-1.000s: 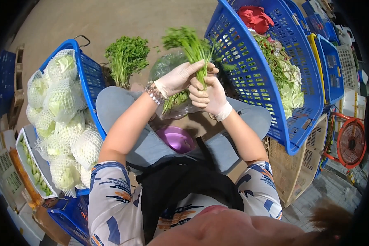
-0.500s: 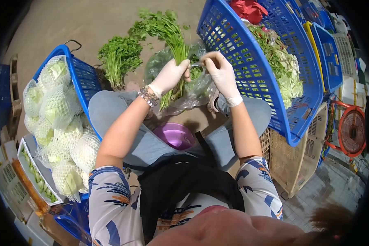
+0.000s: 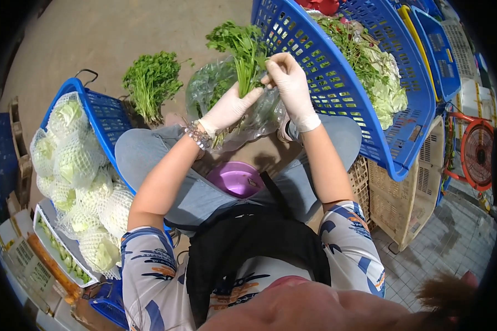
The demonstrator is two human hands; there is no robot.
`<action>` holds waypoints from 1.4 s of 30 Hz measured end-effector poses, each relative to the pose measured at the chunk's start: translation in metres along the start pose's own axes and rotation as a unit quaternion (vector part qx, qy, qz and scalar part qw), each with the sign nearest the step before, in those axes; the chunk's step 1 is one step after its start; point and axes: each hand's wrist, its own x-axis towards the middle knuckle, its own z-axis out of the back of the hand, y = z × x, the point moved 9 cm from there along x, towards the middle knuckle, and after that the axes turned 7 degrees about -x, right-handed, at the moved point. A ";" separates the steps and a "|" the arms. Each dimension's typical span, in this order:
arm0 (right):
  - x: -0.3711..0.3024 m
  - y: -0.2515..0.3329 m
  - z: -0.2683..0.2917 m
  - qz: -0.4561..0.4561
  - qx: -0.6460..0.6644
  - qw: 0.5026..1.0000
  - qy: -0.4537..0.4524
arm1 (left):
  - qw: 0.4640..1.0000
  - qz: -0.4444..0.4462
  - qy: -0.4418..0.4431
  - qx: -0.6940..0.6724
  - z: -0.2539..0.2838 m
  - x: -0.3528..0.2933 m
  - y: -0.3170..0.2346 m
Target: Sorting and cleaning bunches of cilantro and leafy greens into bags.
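My left hand (image 3: 229,110), in a white glove, is wrapped round a bunch of coriander (image 3: 247,69), its leaves pointing away from me and its stem ends toward my lap. At the bunch's right side, my gloved right hand (image 3: 290,88) has its fingertips pinched together close to the stems. What lies between those fingertips is too small to make out. Beneath both hands spreads a clear plastic bag (image 3: 199,91) with greens inside. Another coriander bunch (image 3: 152,88) lies on the ground to the left.
A purple basin (image 3: 234,179) stands between my legs. On the left, a blue basket (image 3: 106,113) carries net-wrapped cabbages (image 3: 72,165). At the right, a large blue basket (image 3: 337,83) holds loose leaves and stems. Beyond it stand a beige crate (image 3: 395,193) and a red fan (image 3: 476,154).
The coriander bunch has swung to the right and lower in the view, more upright. My right hand has come leftward to its stems, fingertips now against the bunch.
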 end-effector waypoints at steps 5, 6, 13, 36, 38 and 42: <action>-0.002 -0.009 -0.001 -0.074 0.177 0.979 0.075 | 0.992 0.019 -0.044 -0.115 0.021 0.002 0.005; -0.002 -0.010 0.001 -0.071 0.176 0.979 0.075 | 0.988 0.009 -0.053 -0.145 0.027 0.004 0.004; -0.025 0.036 -0.004 0.004 0.162 0.972 0.169 | 0.894 -0.050 -0.162 -0.415 0.096 0.006 -0.013; -0.011 -0.020 -0.025 -0.110 0.110 0.962 0.225 | 0.996 0.001 0.047 -0.071 -0.020 -0.013 -0.009; -0.004 -0.005 -0.025 -0.066 0.237 0.946 0.212 | 0.997 0.016 0.077 0.003 -0.025 -0.017 0.000; -0.002 0.007 -0.009 -0.082 0.355 0.912 0.186 | 0.989 0.074 0.115 0.059 -0.035 -0.026 0.011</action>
